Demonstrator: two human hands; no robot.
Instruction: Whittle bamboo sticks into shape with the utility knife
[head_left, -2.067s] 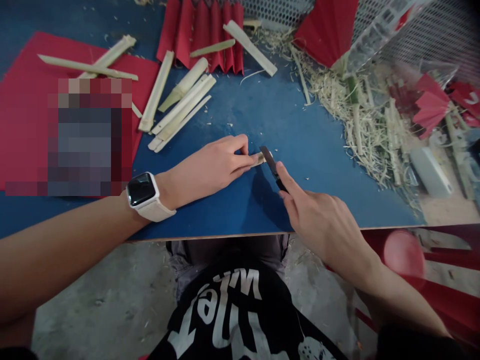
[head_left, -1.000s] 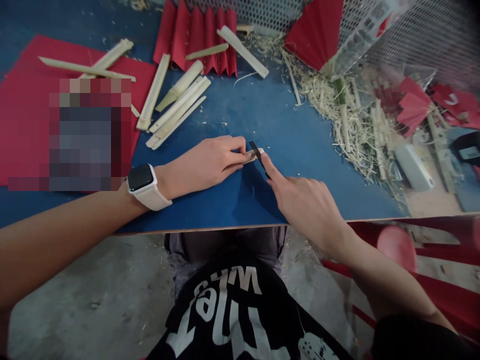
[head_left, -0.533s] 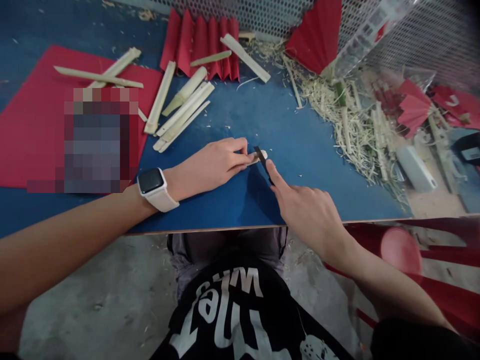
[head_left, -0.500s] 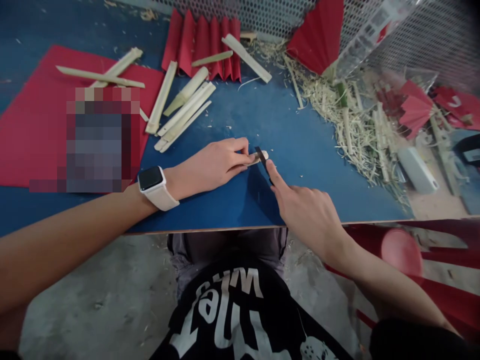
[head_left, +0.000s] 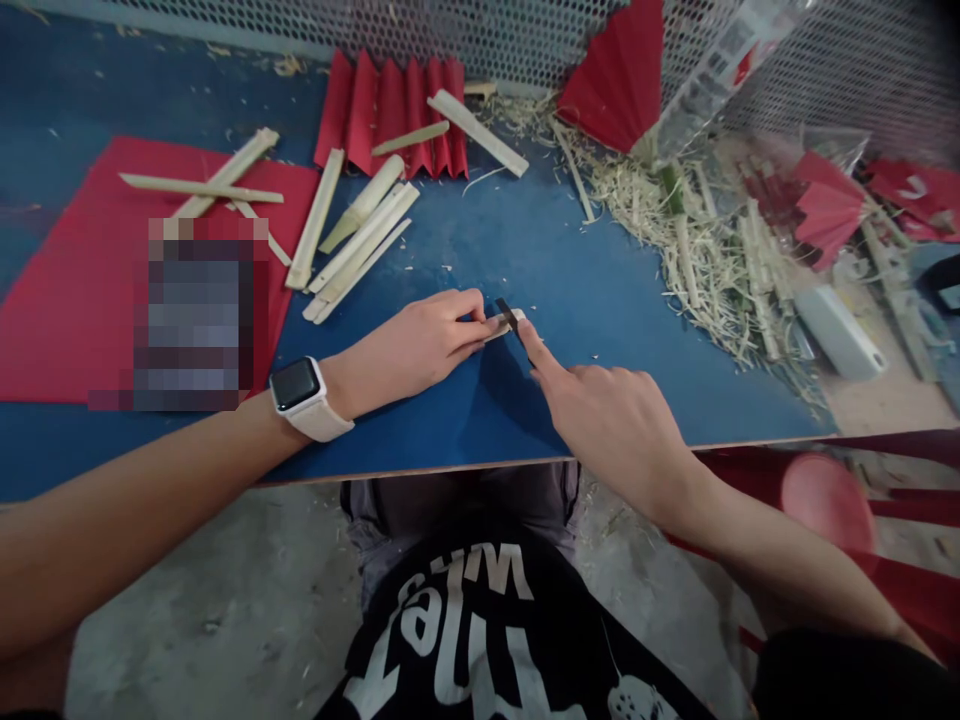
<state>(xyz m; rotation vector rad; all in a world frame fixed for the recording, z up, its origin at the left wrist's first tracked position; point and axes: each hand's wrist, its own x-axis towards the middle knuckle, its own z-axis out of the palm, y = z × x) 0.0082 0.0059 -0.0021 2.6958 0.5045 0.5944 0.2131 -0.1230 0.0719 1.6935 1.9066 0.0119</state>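
- A short pale bamboo strip (head_left: pixel 507 323) lies at frame centre on the blue tabletop (head_left: pixel 600 290), long axis left-right.
- The left hand (head_left: pixel 409 345) pinches its left part.
- The right hand (head_left: pixel 615 420) grips a dark narrow blade (head_left: pixel 504 310) across its right tip, forefinger extended.

Left hand (head_left: pixel 416 345) pins bamboo strip (head_left: pixel 501 324); right hand (head_left: pixel 611 425) presses blade (head_left: pixel 510 316).

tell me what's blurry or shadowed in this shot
Head view: the right edge smears soft, blurring the shavings and red fans; a pixelated block hides part of the red sheet; the right hand with the blade shadows the blue table beside the bamboo strip in the left hand.
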